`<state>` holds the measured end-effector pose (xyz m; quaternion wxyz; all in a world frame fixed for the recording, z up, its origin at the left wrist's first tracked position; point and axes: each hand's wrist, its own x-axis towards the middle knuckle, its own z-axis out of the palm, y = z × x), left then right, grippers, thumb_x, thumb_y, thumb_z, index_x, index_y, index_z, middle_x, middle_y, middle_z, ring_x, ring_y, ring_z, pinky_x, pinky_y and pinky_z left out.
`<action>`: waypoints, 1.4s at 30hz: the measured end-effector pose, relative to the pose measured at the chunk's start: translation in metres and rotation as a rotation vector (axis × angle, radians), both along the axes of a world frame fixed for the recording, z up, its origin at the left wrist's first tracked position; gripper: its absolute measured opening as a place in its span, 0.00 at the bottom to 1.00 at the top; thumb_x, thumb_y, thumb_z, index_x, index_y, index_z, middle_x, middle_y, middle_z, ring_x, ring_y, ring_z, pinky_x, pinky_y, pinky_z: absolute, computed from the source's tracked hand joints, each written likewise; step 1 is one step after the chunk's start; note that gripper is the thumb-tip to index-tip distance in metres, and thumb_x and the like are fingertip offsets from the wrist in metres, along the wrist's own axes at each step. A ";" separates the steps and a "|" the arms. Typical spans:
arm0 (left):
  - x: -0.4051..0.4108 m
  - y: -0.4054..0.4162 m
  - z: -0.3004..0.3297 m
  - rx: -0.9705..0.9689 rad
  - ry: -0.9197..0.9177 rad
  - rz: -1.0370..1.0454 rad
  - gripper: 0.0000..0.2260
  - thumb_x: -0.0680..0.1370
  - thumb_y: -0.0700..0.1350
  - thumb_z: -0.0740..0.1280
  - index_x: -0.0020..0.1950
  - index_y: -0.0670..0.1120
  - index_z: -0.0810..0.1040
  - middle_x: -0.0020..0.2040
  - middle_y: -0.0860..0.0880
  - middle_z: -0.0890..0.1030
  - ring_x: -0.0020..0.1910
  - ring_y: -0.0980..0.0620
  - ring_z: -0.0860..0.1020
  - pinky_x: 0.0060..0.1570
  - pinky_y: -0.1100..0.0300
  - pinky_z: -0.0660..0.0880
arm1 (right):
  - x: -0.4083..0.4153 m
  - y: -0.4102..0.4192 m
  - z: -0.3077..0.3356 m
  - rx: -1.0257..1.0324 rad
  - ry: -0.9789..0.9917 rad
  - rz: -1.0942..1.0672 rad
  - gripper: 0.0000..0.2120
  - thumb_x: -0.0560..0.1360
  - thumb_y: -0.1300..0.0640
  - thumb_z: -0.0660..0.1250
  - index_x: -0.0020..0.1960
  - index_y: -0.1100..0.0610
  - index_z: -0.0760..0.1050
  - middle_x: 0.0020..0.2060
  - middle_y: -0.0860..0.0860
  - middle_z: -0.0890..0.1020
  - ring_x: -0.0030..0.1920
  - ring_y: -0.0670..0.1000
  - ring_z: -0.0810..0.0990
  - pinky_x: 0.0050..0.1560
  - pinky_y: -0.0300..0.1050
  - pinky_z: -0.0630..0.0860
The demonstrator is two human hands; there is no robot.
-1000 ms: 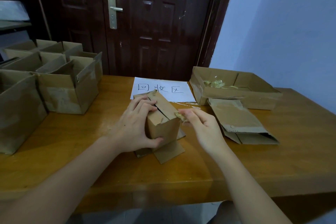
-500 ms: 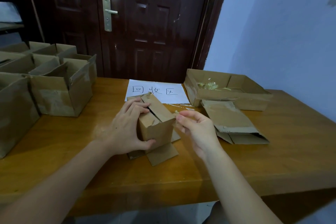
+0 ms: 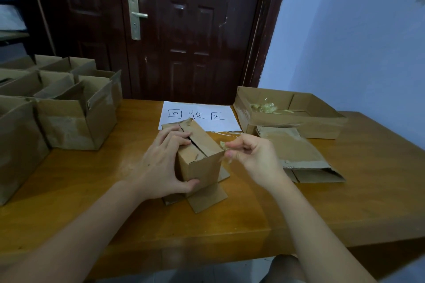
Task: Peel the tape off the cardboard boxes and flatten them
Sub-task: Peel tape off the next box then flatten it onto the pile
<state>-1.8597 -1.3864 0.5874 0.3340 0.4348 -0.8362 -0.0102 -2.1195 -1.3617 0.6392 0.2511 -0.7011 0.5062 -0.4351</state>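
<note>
my left hand (image 3: pixel 161 165) grips the small upright brown cardboard box (image 3: pixel 199 156) at the middle of the orange-brown wooden table (image 3: pixel 345 202), fingers curled over its top flaps and thumb pressed on the near face, the same hold as a second ago. what has changed is my right hand (image 3: pixel 255 158): a second ago its fingertips sat at the box's top right corner, and now it has drawn a little off to the right with a crumpled yellowish scrap of tape (image 3: pixel 222 145) pinched between thumb and forefinger, the other fingers curled in. the scrap looks free of the box or nearly so. the top seam shows as an open dark slit, so i judge this end is nearly stripped and the box is close to ready for flattening.

the shallow open cardboard tray (image 3: pixel 299 122) at far right holds a pale wad of peeled tape, and a flattened brown box (image 3: pixel 296 151) lies in front of it. the stack of open cardboard boxes (image 3: pixel 76 122) at left waits untouched, cut off by the frame edge.

hard to tell: whether a thin strand of tape joins the scrap to the corner, since it is blurred there. my left hand hides the box's left side, and its splayed bottom flaps hide what tape remains underneath. the white paper sheet with handwritten characters (image 3: pixel 200 115) is partly covered by the box.
</note>
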 end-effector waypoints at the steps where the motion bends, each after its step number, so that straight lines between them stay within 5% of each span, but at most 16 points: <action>1: 0.000 0.000 0.000 -0.003 -0.001 0.001 0.41 0.65 0.72 0.73 0.71 0.52 0.68 0.75 0.56 0.68 0.79 0.54 0.57 0.71 0.50 0.66 | -0.002 -0.002 -0.001 0.015 -0.037 0.035 0.12 0.72 0.63 0.78 0.45 0.46 0.82 0.43 0.45 0.87 0.47 0.48 0.86 0.55 0.54 0.82; 5: -0.001 -0.001 -0.001 -0.012 0.012 -0.009 0.41 0.65 0.71 0.74 0.70 0.51 0.68 0.75 0.55 0.69 0.79 0.53 0.58 0.69 0.49 0.68 | -0.005 -0.008 -0.009 0.030 -0.046 0.072 0.11 0.72 0.63 0.77 0.46 0.48 0.83 0.43 0.47 0.87 0.47 0.50 0.86 0.56 0.56 0.82; 11: 0.000 -0.002 -0.001 0.009 0.000 -0.001 0.42 0.65 0.72 0.73 0.71 0.52 0.68 0.75 0.55 0.68 0.79 0.53 0.57 0.70 0.45 0.69 | -0.006 -0.011 0.005 -0.017 0.284 0.044 0.12 0.73 0.58 0.77 0.43 0.41 0.80 0.42 0.42 0.85 0.46 0.42 0.83 0.52 0.43 0.81; 15: -0.001 0.000 0.001 0.009 0.001 0.006 0.42 0.65 0.72 0.73 0.71 0.51 0.68 0.75 0.55 0.68 0.79 0.53 0.57 0.69 0.45 0.70 | 0.000 -0.010 0.007 -0.109 0.457 0.020 0.06 0.74 0.61 0.75 0.45 0.50 0.83 0.42 0.44 0.84 0.41 0.43 0.80 0.45 0.46 0.81; 23: -0.001 0.003 0.005 0.015 -0.018 0.017 0.41 0.65 0.73 0.72 0.71 0.52 0.67 0.75 0.55 0.68 0.79 0.53 0.57 0.70 0.46 0.70 | 0.019 -0.016 -0.002 -0.120 0.659 -0.108 0.11 0.75 0.63 0.71 0.42 0.50 0.71 0.40 0.47 0.77 0.43 0.50 0.76 0.41 0.40 0.72; 26: -0.001 0.003 0.005 0.025 -0.029 0.020 0.42 0.65 0.73 0.73 0.71 0.53 0.66 0.75 0.56 0.67 0.79 0.54 0.56 0.71 0.47 0.68 | 0.012 -0.019 -0.009 -0.096 0.612 -0.186 0.09 0.76 0.60 0.71 0.45 0.49 0.72 0.43 0.45 0.76 0.45 0.48 0.76 0.39 0.35 0.67; 30: -0.001 0.004 0.005 0.035 -0.028 0.031 0.42 0.65 0.74 0.72 0.71 0.54 0.66 0.76 0.57 0.66 0.80 0.55 0.55 0.73 0.46 0.67 | 0.000 -0.022 -0.008 -0.072 0.522 -0.311 0.13 0.78 0.55 0.72 0.58 0.44 0.73 0.49 0.46 0.74 0.47 0.46 0.77 0.45 0.39 0.75; 36: -0.007 0.006 0.001 0.013 0.000 0.064 0.42 0.65 0.76 0.69 0.72 0.54 0.67 0.76 0.57 0.66 0.79 0.55 0.56 0.74 0.45 0.64 | -0.027 -0.048 0.018 -0.134 0.575 -0.413 0.07 0.79 0.59 0.68 0.51 0.48 0.80 0.46 0.48 0.83 0.46 0.54 0.81 0.45 0.51 0.80; 42: -0.010 0.006 -0.001 -0.024 0.016 0.077 0.42 0.65 0.76 0.70 0.71 0.52 0.70 0.75 0.56 0.69 0.78 0.55 0.57 0.74 0.45 0.63 | -0.053 -0.084 0.043 -0.120 0.425 -0.515 0.10 0.78 0.65 0.65 0.48 0.54 0.83 0.46 0.48 0.84 0.46 0.50 0.80 0.51 0.46 0.79</action>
